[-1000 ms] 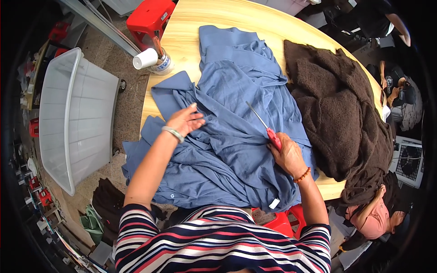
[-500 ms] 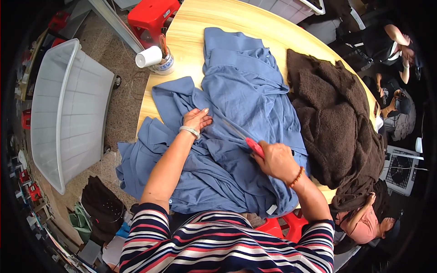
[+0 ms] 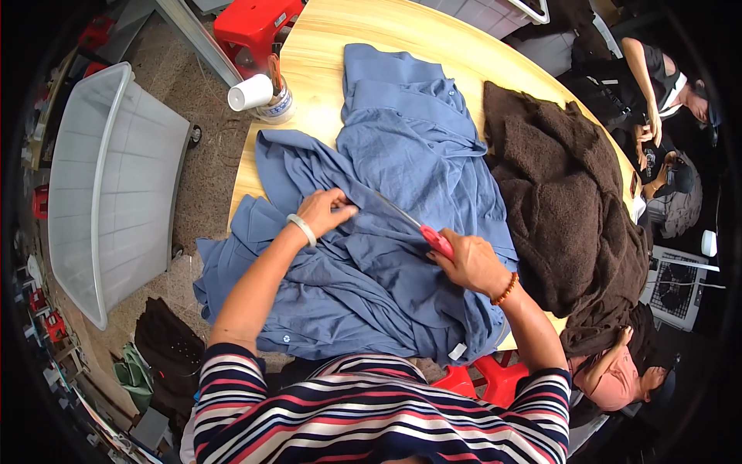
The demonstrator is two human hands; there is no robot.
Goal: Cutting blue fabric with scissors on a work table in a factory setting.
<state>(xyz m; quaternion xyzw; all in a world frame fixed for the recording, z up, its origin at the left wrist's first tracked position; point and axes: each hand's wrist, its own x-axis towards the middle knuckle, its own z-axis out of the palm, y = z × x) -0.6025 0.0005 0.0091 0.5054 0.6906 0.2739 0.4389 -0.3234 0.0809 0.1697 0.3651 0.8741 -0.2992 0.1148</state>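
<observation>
Blue garments [image 3: 417, 131] with buttons and ribbed bands lie spread and rumpled over the table. My left hand [image 3: 326, 210], a pale bangle at its wrist, rests on the blue cloth with fingers and thumb curled together around a fold. Closed around the red handle of a pair of scissors [image 3: 434, 237] is my right hand [image 3: 473, 267], which has a beaded bracelet. The long thin blade points up and left across the cloth, towards my left hand. My fingers hide the rear of the handle.
Brown fuzzy garments [image 3: 568, 201] are heaped right of the blue ones on the wooden table [image 3: 325, 46]. A jar of tools [image 3: 277, 107] and a white cup [image 3: 251, 93] stand at its left edge. Left are a large grey bin [image 3: 116, 201] and red stool [image 3: 255, 27]. Several people sit at right.
My left hand has shifted slightly left and down and turned, its fingers curling inward. The scissors have moved slightly to the right, and the cloth fold near the left hand has changed shape.
</observation>
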